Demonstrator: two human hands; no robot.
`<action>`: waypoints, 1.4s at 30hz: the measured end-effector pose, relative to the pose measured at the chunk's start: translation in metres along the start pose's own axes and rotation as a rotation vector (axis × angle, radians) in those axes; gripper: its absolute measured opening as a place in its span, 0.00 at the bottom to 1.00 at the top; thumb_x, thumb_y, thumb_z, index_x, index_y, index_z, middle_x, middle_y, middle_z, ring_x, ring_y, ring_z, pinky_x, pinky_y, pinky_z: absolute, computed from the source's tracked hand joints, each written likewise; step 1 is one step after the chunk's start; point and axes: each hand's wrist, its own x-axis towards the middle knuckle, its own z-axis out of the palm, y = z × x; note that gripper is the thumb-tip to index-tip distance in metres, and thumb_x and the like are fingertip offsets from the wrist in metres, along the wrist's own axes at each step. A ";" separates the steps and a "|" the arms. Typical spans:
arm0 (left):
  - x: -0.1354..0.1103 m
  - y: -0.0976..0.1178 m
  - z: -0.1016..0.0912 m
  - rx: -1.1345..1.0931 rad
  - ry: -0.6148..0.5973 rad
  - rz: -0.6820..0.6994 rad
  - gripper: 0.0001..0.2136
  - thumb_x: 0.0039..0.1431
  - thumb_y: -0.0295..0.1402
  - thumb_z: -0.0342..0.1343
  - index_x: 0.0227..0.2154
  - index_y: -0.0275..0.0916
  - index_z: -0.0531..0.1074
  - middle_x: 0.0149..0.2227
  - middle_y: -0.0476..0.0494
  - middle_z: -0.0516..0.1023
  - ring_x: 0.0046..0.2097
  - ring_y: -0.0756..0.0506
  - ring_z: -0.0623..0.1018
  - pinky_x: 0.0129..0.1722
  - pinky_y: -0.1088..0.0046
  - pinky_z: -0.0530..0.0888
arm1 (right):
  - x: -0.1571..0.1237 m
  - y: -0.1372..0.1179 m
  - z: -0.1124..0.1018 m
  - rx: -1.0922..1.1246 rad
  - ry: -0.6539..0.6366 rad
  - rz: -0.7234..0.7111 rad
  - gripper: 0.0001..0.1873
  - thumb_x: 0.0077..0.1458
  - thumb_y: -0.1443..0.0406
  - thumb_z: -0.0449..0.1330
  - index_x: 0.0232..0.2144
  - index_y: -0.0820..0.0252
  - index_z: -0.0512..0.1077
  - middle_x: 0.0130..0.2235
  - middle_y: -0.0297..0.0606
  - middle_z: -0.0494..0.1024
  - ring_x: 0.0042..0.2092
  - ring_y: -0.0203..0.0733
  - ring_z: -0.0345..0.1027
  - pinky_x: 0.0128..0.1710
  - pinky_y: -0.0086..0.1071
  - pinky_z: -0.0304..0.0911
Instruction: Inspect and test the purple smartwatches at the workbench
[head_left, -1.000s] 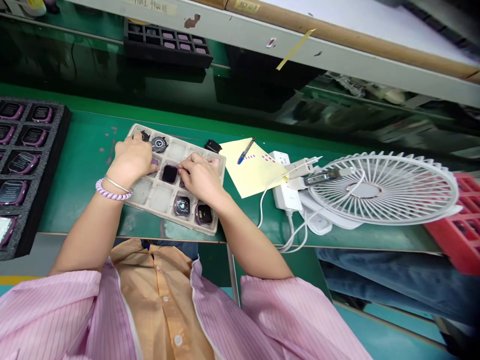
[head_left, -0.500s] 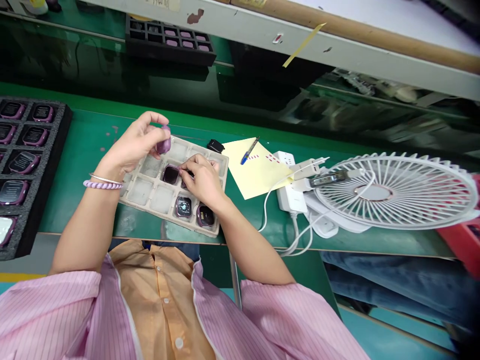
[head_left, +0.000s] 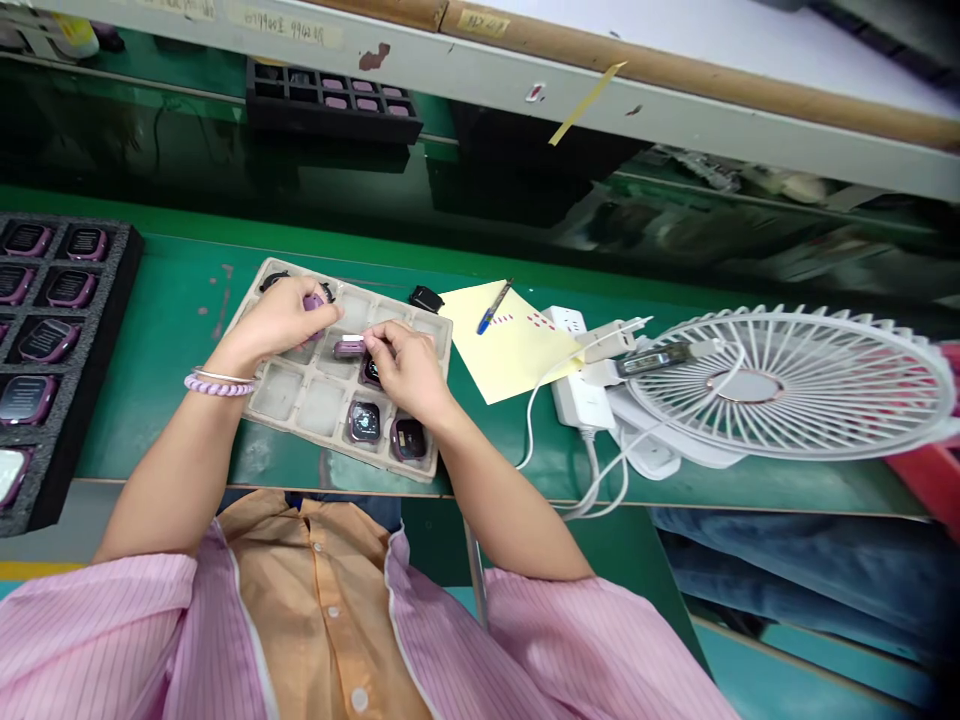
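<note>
A pale compartment tray (head_left: pixel 321 406) lies at a slant on the green bench. My left hand (head_left: pixel 279 318) is over its upper left part, fingers closed on a purple watch case (head_left: pixel 313 302), partly covered by the fingers. In the middle of the tray, my right hand (head_left: pixel 409 372) pinches a purple smartwatch (head_left: pixel 348 347) by its right end; the watch is tipped up on edge. Another smartwatch (head_left: pixel 371 370) is half hidden under my right fingers. In the near row sit a lit smartwatch (head_left: pixel 364 421) and a dark-faced smartwatch (head_left: pixel 409 438).
A black foam tray (head_left: pixel 112 300) of purple watches stands at left; another foam tray (head_left: pixel 330 115) is under the shelf. Right of my tray are a small black part (head_left: pixel 426 298), yellow paper (head_left: pixel 517 360), a pen (head_left: pixel 495 308), a power strip (head_left: pixel 581 395) and a white fan (head_left: pixel 795 385).
My left hand has come down and closer to the tray with the purple watch case. The smartwatch by my right fingers, lying flat before, is now tipped up in their pinch.
</note>
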 end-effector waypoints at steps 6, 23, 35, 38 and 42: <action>0.000 0.008 0.013 -0.340 -0.141 -0.106 0.08 0.61 0.20 0.52 0.30 0.36 0.74 0.24 0.51 0.71 0.21 0.53 0.70 0.21 0.78 0.66 | 0.006 0.014 -0.002 0.733 0.087 0.093 0.20 0.63 0.47 0.67 0.35 0.57 0.73 0.28 0.34 0.73 0.30 0.41 0.68 0.32 0.32 0.62; 0.000 -0.001 0.028 -0.572 -0.491 -0.038 0.23 0.44 0.52 0.73 0.28 0.33 0.81 0.18 0.52 0.65 0.19 0.56 0.53 0.18 0.77 0.45 | 0.009 0.006 -0.017 1.032 -0.027 0.196 0.32 0.39 0.40 0.80 0.31 0.58 0.76 0.28 0.34 0.74 0.28 0.37 0.63 0.28 0.29 0.58; 0.000 0.004 0.026 -0.735 -0.253 -0.100 0.22 0.37 0.47 0.73 0.31 0.36 0.77 0.27 0.45 0.79 0.20 0.57 0.57 0.18 0.79 0.48 | 0.030 0.041 -0.051 0.293 0.424 0.180 0.06 0.58 0.62 0.63 0.33 0.58 0.75 0.37 0.40 0.78 0.35 0.45 0.70 0.39 0.37 0.66; 0.002 0.003 0.022 -0.790 -0.210 -0.083 0.23 0.35 0.46 0.74 0.31 0.36 0.75 0.29 0.44 0.81 0.20 0.57 0.57 0.17 0.80 0.49 | 0.038 0.043 -0.063 -0.098 0.422 0.327 0.04 0.56 0.69 0.60 0.29 0.58 0.72 0.35 0.42 0.79 0.38 0.51 0.73 0.42 0.39 0.66; 0.003 -0.001 0.021 -0.835 -0.199 -0.070 0.26 0.35 0.45 0.77 0.34 0.35 0.76 0.29 0.44 0.81 0.19 0.58 0.57 0.17 0.82 0.51 | 0.050 0.037 -0.060 -0.383 0.321 0.442 0.08 0.57 0.69 0.61 0.26 0.55 0.69 0.31 0.44 0.79 0.39 0.57 0.74 0.38 0.40 0.63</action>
